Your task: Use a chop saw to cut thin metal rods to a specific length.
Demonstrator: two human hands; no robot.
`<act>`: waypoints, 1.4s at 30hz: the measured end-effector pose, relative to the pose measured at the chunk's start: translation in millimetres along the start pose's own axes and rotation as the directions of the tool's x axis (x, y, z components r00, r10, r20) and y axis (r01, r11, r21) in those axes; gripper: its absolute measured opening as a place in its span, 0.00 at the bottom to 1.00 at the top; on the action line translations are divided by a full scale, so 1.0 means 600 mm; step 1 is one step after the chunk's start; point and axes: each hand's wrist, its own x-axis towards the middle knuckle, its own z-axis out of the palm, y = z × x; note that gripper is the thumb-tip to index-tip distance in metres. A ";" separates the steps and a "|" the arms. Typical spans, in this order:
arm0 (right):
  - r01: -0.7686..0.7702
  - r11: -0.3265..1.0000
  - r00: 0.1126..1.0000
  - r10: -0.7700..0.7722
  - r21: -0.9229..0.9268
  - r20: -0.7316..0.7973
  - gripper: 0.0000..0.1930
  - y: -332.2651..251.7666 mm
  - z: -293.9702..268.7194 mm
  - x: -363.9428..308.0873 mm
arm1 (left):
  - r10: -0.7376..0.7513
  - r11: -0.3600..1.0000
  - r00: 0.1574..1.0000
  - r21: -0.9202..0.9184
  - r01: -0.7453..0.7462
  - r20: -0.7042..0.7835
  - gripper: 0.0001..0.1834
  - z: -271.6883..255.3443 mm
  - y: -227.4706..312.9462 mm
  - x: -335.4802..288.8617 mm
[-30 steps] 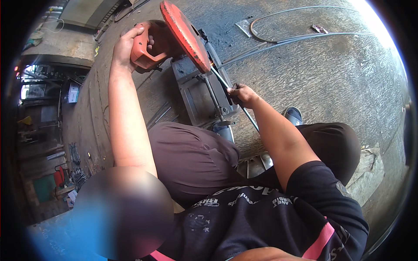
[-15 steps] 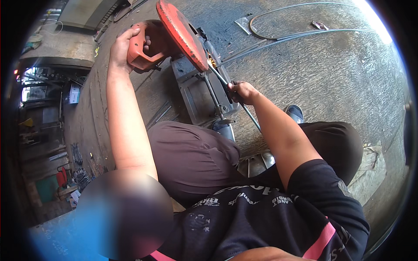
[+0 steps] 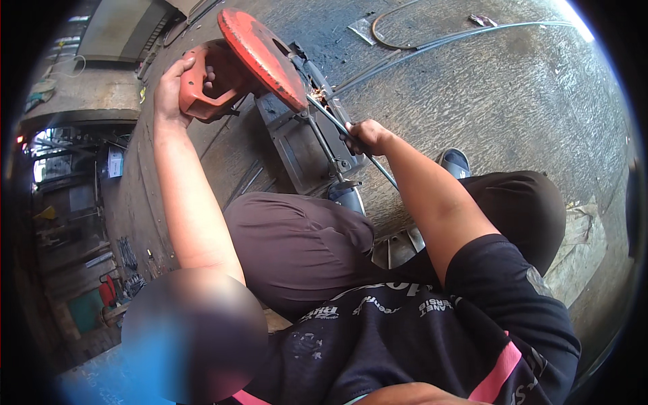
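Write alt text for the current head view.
Sparks fly near the end of a thin grey metal rod held in a person's right hand, while the left hand grips the orange-red loop handle of a cut-off saw with a round red guard. Its grey metal base stands on a stained floor.

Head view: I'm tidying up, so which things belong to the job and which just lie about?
In use:
red cutting machine, left hand on its handle
thin rod in right hand

Lying about:
plastic bag
crumpled wrapper
short rods
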 end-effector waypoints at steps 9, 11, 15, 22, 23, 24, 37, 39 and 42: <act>-0.073 0.985 0.992 0.055 0.156 0.118 0.19 0.009 -0.006 0.007 | 0.000 0.999 1.000 -0.035 0.000 0.004 0.19 0.008 0.006 -0.006; -0.085 0.980 0.988 0.060 0.180 0.142 0.19 0.010 -0.006 0.008 | -0.012 0.999 1.000 -0.035 0.012 -0.003 0.19 0.009 0.006 -0.008; -0.051 0.987 0.993 0.034 0.152 0.111 0.18 0.011 -0.007 0.011 | -0.012 0.999 1.000 -0.044 0.012 0.001 0.19 0.010 0.007 -0.009; 0.044 0.991 0.995 -0.055 0.129 0.087 0.17 0.011 -0.006 0.007 | -0.004 0.999 1.000 -0.053 0.002 -0.025 0.18 0.011 0.007 -0.010; 0.044 0.991 0.995 -0.056 0.127 0.088 0.17 0.011 -0.006 0.006 | 0.002 0.999 1.000 -0.039 -0.003 -0.022 0.18 0.011 0.007 -0.010; 0.043 0.992 0.994 -0.054 0.119 0.091 0.15 0.011 -0.007 0.005 | 0.002 0.999 1.000 -0.042 -0.003 -0.012 0.18 0.011 0.007 -0.010; 0.094 0.987 0.993 -0.102 0.130 0.055 0.14 0.006 -0.005 0.003 | -0.027 1.000 0.999 0.015 0.027 -0.039 0.22 0.008 0.007 -0.006; 0.142 0.989 0.989 -0.143 0.039 0.025 0.16 0.005 -0.002 0.008 | -0.009 1.000 1.000 0.011 0.009 -0.023 0.22 0.008 0.006 -0.007; 0.194 0.981 0.981 -0.194 0.003 0.000 0.18 0.010 0.002 0.015 | 0.001 1.000 1.000 0.011 0.000 -0.026 0.22 0.008 0.004 -0.008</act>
